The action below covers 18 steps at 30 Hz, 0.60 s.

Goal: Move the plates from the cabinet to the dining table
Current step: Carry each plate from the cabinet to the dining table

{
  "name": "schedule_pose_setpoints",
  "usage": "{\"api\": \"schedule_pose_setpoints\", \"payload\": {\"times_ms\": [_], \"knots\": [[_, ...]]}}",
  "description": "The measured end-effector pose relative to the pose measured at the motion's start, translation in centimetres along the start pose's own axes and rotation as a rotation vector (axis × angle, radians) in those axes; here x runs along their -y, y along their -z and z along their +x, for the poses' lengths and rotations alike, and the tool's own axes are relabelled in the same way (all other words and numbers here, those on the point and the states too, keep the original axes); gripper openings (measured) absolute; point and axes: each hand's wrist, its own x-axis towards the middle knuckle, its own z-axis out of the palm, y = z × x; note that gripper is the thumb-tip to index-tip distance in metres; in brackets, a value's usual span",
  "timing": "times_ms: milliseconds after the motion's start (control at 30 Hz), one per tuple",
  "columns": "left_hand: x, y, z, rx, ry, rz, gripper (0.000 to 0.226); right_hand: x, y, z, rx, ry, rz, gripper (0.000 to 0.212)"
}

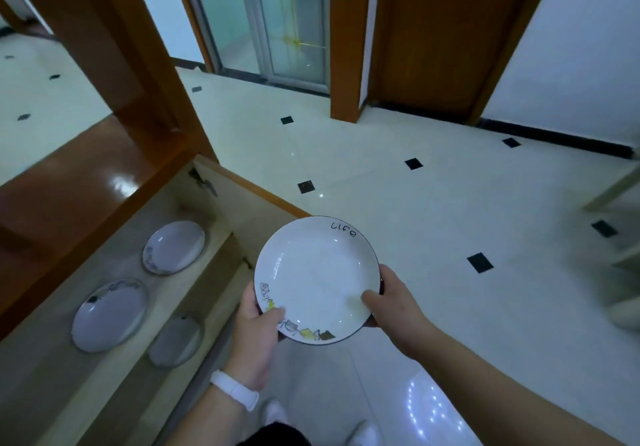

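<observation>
A white plate (317, 272) with a dark rim, the word "Life" and small drawings is held level over the floor in front of me. My left hand (256, 328) grips its near-left rim, thumb on top. My right hand (391, 302) grips the right rim, thumb lying inside the plate. Three more plates lie in the open wooden cabinet (86, 182) to the left: one at the back (174, 247), a larger one (110, 314) on the same shelf, and one (176, 340) on the lower level.
The cabinet door (242, 191) stands open toward the plate. Pale tiled floor (415, 203) with black diamond insets spreads ahead and right. A wooden door (443, 37) and a glass sliding door (277, 20) are at the back. A pale furniture edge (616, 189) shows at far right.
</observation>
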Motion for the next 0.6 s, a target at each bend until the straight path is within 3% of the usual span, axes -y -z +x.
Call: {"api": "schedule_pose_setpoints", "payload": {"times_ms": [600], "knots": [[-0.2, -18.6, 2.7, 0.428, 0.038, 0.198, 0.063, 0.5, 15.7, -2.7, -0.406, 0.025, 0.246, 0.043]]}}
